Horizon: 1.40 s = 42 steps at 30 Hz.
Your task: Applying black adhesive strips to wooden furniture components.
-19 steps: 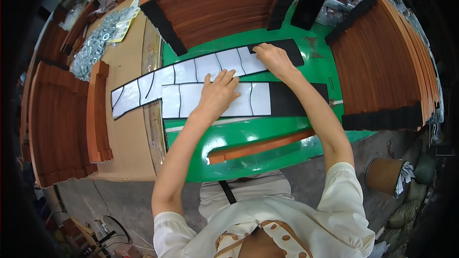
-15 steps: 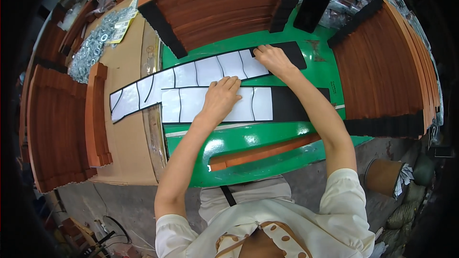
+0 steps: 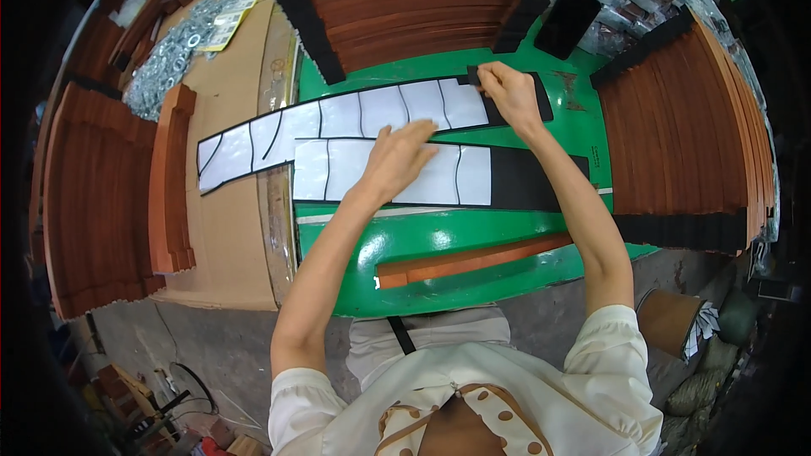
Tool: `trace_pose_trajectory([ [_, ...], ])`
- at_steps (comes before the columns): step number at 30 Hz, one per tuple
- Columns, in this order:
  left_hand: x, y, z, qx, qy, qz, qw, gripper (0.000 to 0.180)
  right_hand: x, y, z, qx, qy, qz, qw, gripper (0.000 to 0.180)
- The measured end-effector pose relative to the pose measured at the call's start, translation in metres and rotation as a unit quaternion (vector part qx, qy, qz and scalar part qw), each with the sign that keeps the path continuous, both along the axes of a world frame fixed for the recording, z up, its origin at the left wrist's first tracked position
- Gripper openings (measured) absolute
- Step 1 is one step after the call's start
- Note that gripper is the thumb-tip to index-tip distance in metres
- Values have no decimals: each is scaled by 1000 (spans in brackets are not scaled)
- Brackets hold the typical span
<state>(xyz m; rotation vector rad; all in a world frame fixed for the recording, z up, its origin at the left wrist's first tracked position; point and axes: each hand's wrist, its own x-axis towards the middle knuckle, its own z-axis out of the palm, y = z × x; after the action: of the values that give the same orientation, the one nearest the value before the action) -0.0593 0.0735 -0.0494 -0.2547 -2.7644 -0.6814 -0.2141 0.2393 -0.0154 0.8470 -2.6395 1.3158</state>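
Note:
Two long black sheets with white backing on top lie side by side on the green tabletop. The upper sheet (image 3: pixel 340 115) slants leftward over the cardboard, its white face divided by black cut lines. Below it lies the straighter lower sheet (image 3: pixel 338 177), with bare black at its right end. My right hand (image 3: pixel 511 100) is closed in a pinch on a small black strip (image 3: pixel 473 75) at the upper sheet's right part. My left hand (image 3: pixel 399 159), slightly blurred, hovers or rests over the lower sheet with fingers stretched toward the upper one; contact is unclear.
Stacked brown wooden boards with black ends (image 3: pixel 414 13) stand behind, with another stack (image 3: pixel 676 118) at right and one at left (image 3: pixel 97 194). A wooden bar (image 3: pixel 473 262) lies near the front edge. A black phone (image 3: pixel 568 22) and metal washers (image 3: pixel 173 63) sit farther back.
My right hand has gone from lying on the upper sheet to pinching a black strip raised from it. My left hand's fingers have shifted slightly right and spread. The whole view has tilted a little.

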Motion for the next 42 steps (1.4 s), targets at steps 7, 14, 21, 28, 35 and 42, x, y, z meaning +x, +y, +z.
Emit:
trace_pose_trajectory([
  [7,66,21,93,334,-21,94,938,25,129,9,54,-10,352,195,915,15],
  [14,165,33,98,363,-43,76,928,20,214,30,53,-50,190,286,938,25],
  [21,225,41,68,303,39,52,951,33,265,37,48,-48,91,292,951,27],
  [28,218,28,49,327,13,182,927,45,254,25,39,-24,74,189,979,26],
  [35,201,30,31,373,8,171,912,33,252,9,26,-17,67,185,980,27],
  [42,198,28,27,378,23,154,913,28,251,7,24,-5,57,197,979,25],
])
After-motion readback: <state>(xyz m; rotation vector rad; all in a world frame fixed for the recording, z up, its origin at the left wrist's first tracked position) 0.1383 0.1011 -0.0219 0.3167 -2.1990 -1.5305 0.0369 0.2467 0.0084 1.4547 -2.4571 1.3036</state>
